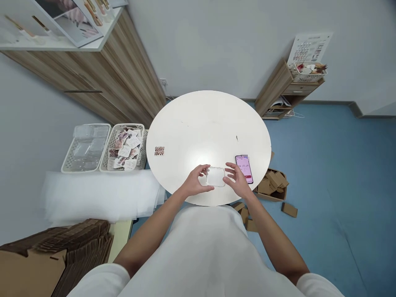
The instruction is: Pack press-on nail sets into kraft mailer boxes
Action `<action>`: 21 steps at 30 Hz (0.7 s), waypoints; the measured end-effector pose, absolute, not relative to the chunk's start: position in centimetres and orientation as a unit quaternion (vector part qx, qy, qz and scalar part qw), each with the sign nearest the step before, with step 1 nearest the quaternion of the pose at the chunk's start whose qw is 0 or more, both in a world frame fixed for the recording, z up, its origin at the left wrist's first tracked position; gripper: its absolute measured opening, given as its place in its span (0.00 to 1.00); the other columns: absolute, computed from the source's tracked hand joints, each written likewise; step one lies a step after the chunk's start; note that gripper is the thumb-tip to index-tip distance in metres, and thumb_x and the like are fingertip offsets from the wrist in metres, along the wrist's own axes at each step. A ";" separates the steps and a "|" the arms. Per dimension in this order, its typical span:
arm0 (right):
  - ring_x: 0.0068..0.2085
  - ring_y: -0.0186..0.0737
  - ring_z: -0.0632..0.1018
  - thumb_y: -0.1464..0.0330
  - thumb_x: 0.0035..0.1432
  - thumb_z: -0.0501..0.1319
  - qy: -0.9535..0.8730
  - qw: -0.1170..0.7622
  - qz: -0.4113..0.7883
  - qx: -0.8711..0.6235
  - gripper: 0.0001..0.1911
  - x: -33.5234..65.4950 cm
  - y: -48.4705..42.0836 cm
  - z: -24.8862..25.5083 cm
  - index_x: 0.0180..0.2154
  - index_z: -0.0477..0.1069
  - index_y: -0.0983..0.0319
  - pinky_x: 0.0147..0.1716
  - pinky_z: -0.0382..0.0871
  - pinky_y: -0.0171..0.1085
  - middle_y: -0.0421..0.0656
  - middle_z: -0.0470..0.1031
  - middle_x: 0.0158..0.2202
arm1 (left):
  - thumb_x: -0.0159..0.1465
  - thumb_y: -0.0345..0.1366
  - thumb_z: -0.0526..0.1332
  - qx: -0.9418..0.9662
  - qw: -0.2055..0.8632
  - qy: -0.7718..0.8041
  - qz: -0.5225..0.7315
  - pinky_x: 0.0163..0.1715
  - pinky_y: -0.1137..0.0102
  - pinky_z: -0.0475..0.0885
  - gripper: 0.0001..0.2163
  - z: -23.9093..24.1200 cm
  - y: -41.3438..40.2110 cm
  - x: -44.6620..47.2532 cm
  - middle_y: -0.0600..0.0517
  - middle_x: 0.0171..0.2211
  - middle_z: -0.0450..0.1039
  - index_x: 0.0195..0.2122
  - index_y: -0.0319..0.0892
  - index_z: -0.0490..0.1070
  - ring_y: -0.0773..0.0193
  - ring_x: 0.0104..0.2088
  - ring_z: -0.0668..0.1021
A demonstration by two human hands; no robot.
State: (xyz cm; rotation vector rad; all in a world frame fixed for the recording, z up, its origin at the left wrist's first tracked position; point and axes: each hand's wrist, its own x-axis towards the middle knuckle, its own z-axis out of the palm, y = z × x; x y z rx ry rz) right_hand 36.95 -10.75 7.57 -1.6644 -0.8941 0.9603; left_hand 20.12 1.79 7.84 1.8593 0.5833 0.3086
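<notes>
A small clear plastic case lies near the front edge of the round white table. My left hand grips its left end with curled fingers. My right hand closes on its right end. A set of pinkish press-on nails lies on the table's left side, away from both hands. A phone with a lit pink screen rests just right of my right hand.
Left of the table stand two white baskets, one with clear cases, one with packaged nail sets. White foam sheets and flat cardboard lie below them. A box of small cartons sits on the blue floor at right.
</notes>
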 end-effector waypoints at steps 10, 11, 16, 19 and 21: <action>0.56 0.47 0.60 0.66 0.44 0.62 -0.628 0.332 0.323 -0.625 0.25 37.5 -9.1 10.2 0.46 0.59 0.56 0.50 0.59 0.49 0.47 0.58 0.55 | 0.44 0.38 0.68 0.766 0.571 0.242 0.169 0.42 0.63 0.65 0.39 8.0 1.2 20.2 0.48 0.48 0.61 0.57 0.52 0.51 0.61 0.42 0.69; 0.55 0.47 0.61 0.67 0.43 0.62 -0.625 0.339 0.320 -0.626 0.25 37.4 -9.1 10.2 0.45 0.60 0.56 0.49 0.60 0.49 0.47 0.59 0.54 | 0.43 0.39 0.69 0.761 0.577 0.241 0.173 0.43 0.63 0.65 0.43 7.9 1.1 20.2 0.47 0.50 0.60 0.58 0.52 0.47 0.62 0.42 0.70; 0.55 0.47 0.62 0.68 0.41 0.62 -0.628 0.342 0.315 -0.625 0.25 37.5 -9.3 10.5 0.44 0.60 0.57 0.49 0.61 0.48 0.47 0.60 0.53 | 0.42 0.41 0.69 0.761 0.577 0.245 0.166 0.43 0.63 0.65 0.42 7.5 0.7 20.2 0.47 0.50 0.60 0.58 0.52 0.49 0.60 0.43 0.69; 0.55 0.47 0.61 0.68 0.41 0.62 -0.631 0.336 0.306 -0.628 0.25 37.5 -9.6 10.5 0.44 0.60 0.57 0.49 0.61 0.48 0.47 0.60 0.53 | 0.43 0.42 0.69 0.768 0.571 0.242 0.160 0.42 0.63 0.65 0.38 7.7 0.8 20.3 0.48 0.47 0.62 0.55 0.51 0.55 0.61 0.43 0.69; 0.55 0.47 0.61 0.67 0.42 0.62 -0.634 0.335 0.302 -0.629 0.24 37.4 -9.8 10.3 0.44 0.60 0.57 0.49 0.61 0.48 0.47 0.60 0.53 | 0.43 0.41 0.68 0.768 0.571 0.243 0.157 0.42 0.63 0.65 0.37 7.9 0.8 20.4 0.48 0.47 0.63 0.55 0.50 0.56 0.61 0.42 0.69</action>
